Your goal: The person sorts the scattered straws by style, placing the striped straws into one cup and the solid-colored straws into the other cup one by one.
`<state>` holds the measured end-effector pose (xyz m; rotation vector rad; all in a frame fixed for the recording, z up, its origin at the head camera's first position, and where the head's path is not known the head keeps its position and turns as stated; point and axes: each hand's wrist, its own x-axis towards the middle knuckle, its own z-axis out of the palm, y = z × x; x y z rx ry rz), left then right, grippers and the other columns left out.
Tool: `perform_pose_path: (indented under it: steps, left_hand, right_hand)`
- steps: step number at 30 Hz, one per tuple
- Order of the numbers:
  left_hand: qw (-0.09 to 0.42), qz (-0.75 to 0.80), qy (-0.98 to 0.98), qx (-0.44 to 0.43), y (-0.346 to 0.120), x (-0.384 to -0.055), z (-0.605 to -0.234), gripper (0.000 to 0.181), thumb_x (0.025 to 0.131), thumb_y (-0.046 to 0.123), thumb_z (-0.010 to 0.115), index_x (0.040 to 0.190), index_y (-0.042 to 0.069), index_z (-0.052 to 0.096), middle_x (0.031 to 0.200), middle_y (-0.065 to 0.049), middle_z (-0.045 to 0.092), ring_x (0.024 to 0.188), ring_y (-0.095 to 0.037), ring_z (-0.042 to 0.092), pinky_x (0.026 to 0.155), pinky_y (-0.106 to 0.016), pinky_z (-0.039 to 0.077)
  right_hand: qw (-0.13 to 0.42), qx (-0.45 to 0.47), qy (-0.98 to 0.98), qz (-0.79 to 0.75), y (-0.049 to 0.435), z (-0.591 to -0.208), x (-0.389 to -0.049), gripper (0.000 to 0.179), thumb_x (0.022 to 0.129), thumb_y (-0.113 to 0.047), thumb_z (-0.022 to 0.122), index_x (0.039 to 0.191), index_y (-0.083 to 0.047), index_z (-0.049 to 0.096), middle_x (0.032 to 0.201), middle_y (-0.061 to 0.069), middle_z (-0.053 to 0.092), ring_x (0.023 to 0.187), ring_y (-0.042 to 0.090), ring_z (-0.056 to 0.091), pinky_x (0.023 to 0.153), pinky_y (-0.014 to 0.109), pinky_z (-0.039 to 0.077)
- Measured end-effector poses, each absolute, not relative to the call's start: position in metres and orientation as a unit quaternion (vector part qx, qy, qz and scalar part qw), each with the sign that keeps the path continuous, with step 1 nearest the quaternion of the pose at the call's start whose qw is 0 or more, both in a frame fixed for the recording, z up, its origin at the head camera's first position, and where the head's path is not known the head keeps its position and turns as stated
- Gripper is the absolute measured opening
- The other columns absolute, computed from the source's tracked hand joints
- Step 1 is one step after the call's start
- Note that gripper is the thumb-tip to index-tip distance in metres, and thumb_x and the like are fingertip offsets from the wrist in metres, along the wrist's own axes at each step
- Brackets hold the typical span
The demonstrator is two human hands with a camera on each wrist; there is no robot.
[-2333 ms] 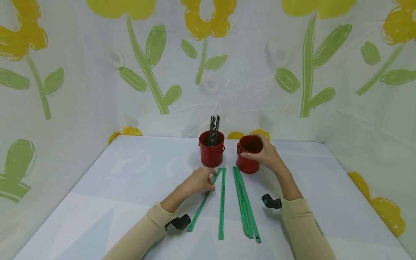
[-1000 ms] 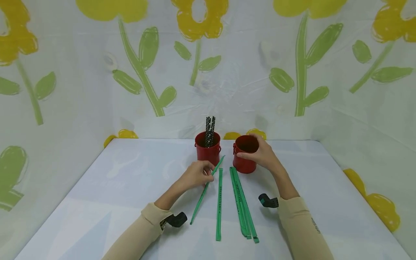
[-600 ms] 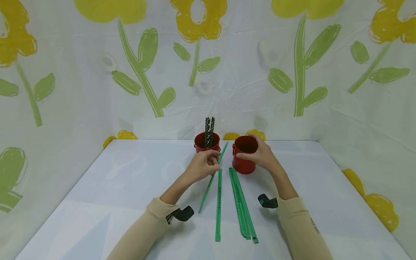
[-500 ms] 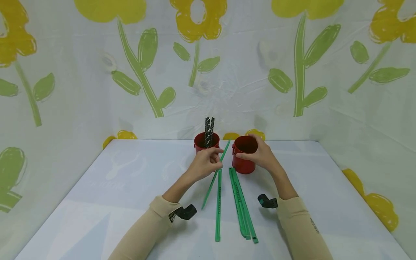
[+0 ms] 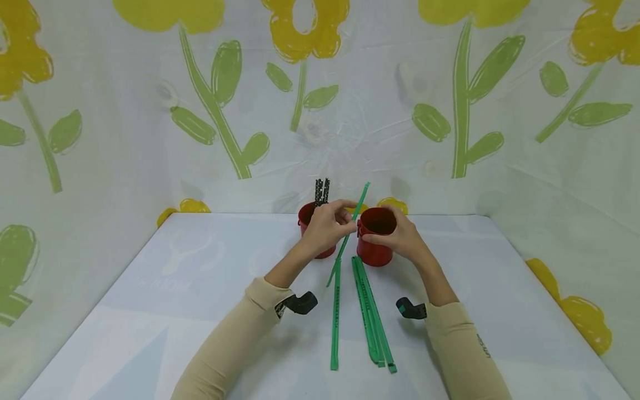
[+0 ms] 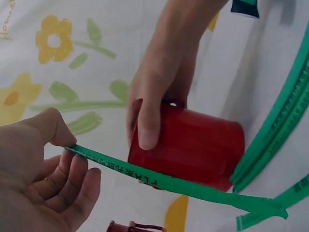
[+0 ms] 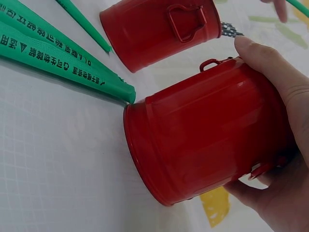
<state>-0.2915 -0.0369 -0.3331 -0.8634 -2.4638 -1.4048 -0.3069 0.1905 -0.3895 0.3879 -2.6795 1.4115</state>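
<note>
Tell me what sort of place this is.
Probably a staged recording booth, indoors: a pale table, a flowered sheet around three sides, and a small black camera at each wrist.

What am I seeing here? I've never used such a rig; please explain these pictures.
There is no machine, only a person's bare left hand and right hand. The wide picture comes from a head camera, the close ones from the left wrist camera and right wrist camera. On the table lie a single green strip and a bunch of green strips; beyond them stands a red bucket with spotted sticks in it. The left hand pinches another green strip, held at a slant; the right hand grips a second red bucket.
</note>
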Motion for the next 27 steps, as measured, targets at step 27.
perform_pose_path:
  steps: [27]
  left_hand:
    - [0.158, -0.535, -0.780, -0.284, -0.009, -0.323, -0.262, 0.027, 0.090, 0.008, 0.061, 0.116, 0.006, 0.062, 0.092, -0.011, 0.066, 0.074, -0.021, 0.067, 0.066, -0.024, 0.060]
  right_hand:
    - [0.033, 0.120, -0.873, 0.471, 0.190, -0.390, -0.309, 0.090, 0.074, -0.045, 0.084, 0.144, -0.022, 0.034, 0.139, 0.004, 0.051, 0.129, 0.027, 0.046, 0.097, 0.051, 0.053]
